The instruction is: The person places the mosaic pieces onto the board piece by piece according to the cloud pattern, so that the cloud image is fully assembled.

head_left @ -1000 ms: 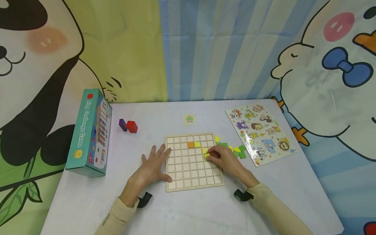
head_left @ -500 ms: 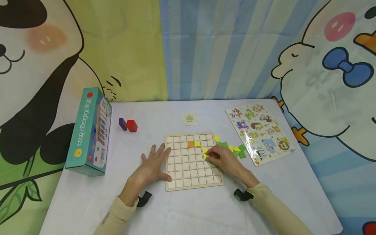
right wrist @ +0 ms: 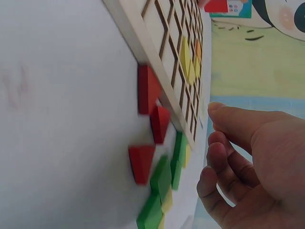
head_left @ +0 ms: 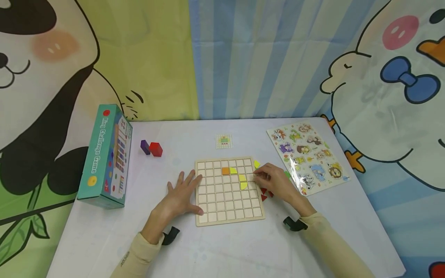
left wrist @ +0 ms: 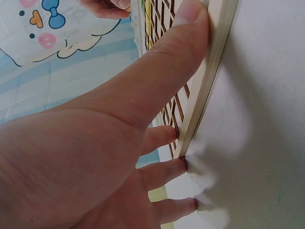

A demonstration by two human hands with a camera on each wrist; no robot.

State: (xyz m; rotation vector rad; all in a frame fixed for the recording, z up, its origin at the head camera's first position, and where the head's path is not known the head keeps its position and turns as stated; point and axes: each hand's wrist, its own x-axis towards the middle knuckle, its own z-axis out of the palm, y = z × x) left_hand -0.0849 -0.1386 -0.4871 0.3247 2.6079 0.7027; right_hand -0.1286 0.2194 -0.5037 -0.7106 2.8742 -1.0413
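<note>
A wooden grid board (head_left: 215, 201) lies before me. One orange square piece (head_left: 225, 170) and several yellow pieces (head_left: 244, 186) sit in its cells. My left hand (head_left: 180, 196) rests spread at the board's left side, its thumb on the rim in the left wrist view. My right hand (head_left: 274, 181) hovers past the right edge, fingers loosely bent; no piece shows between the fingertips. Beneath it lie red pieces (right wrist: 148, 90) and green pieces (right wrist: 161, 176), partly hidden by the hand in the head view. A loose yellow piece (head_left: 257, 164) lies by the far right corner.
A small pattern card (head_left: 224, 141) lies behind the board. To the right is an animal-picture board (head_left: 309, 154). A green game box (head_left: 104, 158) stands at the left, near a red block (head_left: 156, 149) and a purple block (head_left: 145, 147).
My right hand has left the lower yellow piece, which stays in its cell, and moved right over the loose pieces. Red pieces have come into sight. The left hand stays put.
</note>
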